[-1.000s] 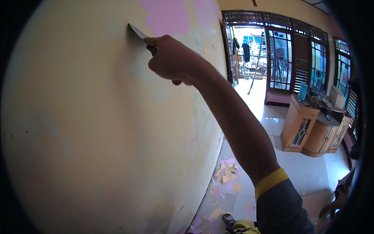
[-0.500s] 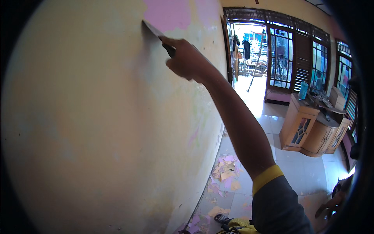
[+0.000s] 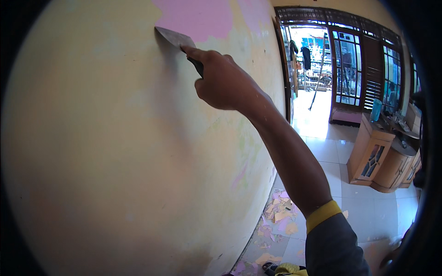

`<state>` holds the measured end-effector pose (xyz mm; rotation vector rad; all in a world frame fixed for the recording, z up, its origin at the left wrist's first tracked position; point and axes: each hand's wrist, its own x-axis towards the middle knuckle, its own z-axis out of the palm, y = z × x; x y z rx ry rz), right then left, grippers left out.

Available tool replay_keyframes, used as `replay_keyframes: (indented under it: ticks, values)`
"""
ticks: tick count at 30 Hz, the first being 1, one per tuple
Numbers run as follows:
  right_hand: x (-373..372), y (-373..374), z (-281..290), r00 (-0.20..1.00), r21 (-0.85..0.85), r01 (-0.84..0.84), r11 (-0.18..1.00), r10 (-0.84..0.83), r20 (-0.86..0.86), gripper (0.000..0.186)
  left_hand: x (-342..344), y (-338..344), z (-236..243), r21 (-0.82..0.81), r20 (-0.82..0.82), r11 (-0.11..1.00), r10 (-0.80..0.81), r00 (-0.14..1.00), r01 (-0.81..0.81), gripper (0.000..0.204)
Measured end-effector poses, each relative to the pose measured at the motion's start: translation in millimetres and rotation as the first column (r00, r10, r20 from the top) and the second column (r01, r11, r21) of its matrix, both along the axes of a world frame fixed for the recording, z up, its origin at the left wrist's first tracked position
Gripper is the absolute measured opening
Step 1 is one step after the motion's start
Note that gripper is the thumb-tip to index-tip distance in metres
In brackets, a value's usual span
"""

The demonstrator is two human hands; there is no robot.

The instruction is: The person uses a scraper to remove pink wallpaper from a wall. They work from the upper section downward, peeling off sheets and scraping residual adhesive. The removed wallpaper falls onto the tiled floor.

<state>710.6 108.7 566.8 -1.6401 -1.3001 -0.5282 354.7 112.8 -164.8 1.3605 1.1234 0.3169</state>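
My right hand [image 3: 225, 83] is closed around the dark handle of a putty knife [image 3: 175, 38], its index finger stretched along toward the blade. The wide metal blade lies against the pale yellow wall [image 3: 115, 138], its tip just below the lower left edge of an exposed pink patch [image 3: 198, 18]. A soft shadow of the hand and tool falls down the wall. My left hand is not in view.
Peeled pink and cream paint flakes [image 3: 281, 211] litter the tiled floor [image 3: 322, 152] along the wall. A wooden cabinet [image 3: 368, 152] with a blue tumbler [image 3: 376, 109] on it stands at right. Beyond it are an open doorway [image 3: 313, 64] and dark-framed windows [image 3: 347, 69]. A dark blurred shape sits lower right.
The putty knife has shifted slightly left along the wall, with more of its blade showing. The view has turned left, so the doorway and cabinet sit farther right.
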Motion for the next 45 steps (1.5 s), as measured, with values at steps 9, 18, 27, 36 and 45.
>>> replay_keyframes:
  ticks: [9,18,27,36,45]
  values:
    - [21.2,1.1,-19.5,0.999,0.033,-0.031,0.999,0.030,0.022,0.051,25.9,0.2,-6.7,0.038,-0.034,0.999,0.004,0.999,-0.003,0.045]
    - [26.5,5.2,-23.7,0.955,-0.014,0.023,1.000,-0.027,-0.294,0.045,6.6,-10.3,-31.4,0.091,0.058,0.996,0.012,0.998,-0.017,0.046]
    - [33.0,-10.3,-16.9,0.977,-0.135,0.052,0.989,-0.079,-0.198,0.051,-17.4,-11.4,-49.4,-0.040,0.080,0.998,-0.040,0.996,0.043,0.053]
    - [66.2,79.0,-79.9,0.994,0.243,-0.027,0.970,0.052,-0.097,0.019,107.1,20.1,19.6,-0.068,0.106,0.953,-0.287,0.952,0.294,0.052]
    - [64.8,66.9,-44.0,0.992,0.209,-0.068,0.976,0.088,-0.086,0.039,189.8,6.4,65.9,-0.075,0.135,0.873,-0.471,0.872,0.483,0.050]
